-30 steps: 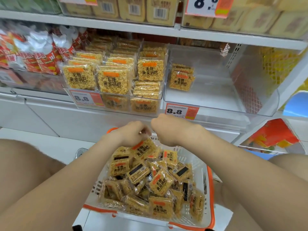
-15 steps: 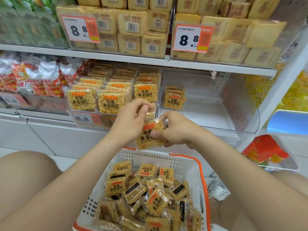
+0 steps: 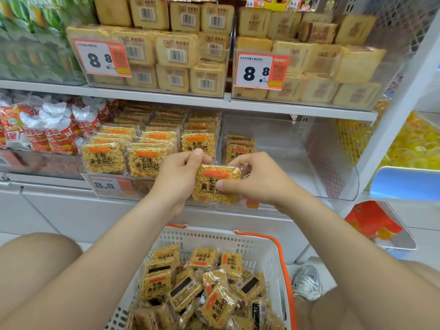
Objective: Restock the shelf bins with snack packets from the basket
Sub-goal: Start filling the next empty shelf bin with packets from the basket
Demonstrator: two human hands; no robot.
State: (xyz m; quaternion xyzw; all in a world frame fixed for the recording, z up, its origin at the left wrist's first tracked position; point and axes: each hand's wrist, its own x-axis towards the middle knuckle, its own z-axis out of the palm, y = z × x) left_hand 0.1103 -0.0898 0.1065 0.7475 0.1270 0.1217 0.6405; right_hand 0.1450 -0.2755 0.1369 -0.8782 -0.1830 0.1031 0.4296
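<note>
Fingers (image 3: pixel 222 185) of both hands are closed on one snack packet (image 3: pixel 215 190). The left hand (image 3: pixel 177 179) pinches its upper left corner, and the right hand (image 3: pixel 260 181) grips its right side with the thumb on the printed face. The packet is held upright, label toward the camera, in front of the shelf edge where the two clear bins meet, well above the basket (image 3: pixel 214 234).

The left bin (image 3: pixel 142 184) appears full to its front. The right bin (image 3: pixel 333 163) holds only a small stack (image 3: pixel 239 147) at its back left, and most of its floor is bare. A loose heap of packets (image 3: pixel 204 291) lies in the basket.

Judgement: restocking is at an early stage, with most of the right bin left to fill.

Both forearms reach forward and up, wrists converging at the packet.
</note>
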